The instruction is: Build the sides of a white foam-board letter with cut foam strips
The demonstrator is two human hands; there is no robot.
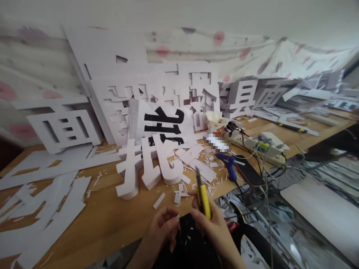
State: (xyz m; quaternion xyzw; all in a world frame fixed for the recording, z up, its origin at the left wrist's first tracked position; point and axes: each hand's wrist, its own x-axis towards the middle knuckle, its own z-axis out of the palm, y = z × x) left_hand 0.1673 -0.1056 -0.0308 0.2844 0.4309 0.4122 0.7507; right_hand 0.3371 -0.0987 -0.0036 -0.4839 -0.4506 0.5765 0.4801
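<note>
My right hand [209, 220] is wrapped round a yellow box cutter [205, 201], its blade pointing up and away from me. Beside it, my left hand [164, 228] is closed in a pinch; a tiny white bit shows at the fingertips, too small to name. Both hands are over my dark lap at the table's front edge. Beyond them, white foam-board character pieces [168, 168] stand upright on the table. A paper sheet [165, 123] printed with black characters leans behind these pieces.
White offcuts [206, 170] litter the wooden table [106, 220]. A blue glue gun [230, 164], a phone [249, 172], a paper bowl [215, 123] and power strips [241, 140] with loose cords are to the right. Cut-out boards [103, 74] lean at the back; more sheets [56, 209] lie left.
</note>
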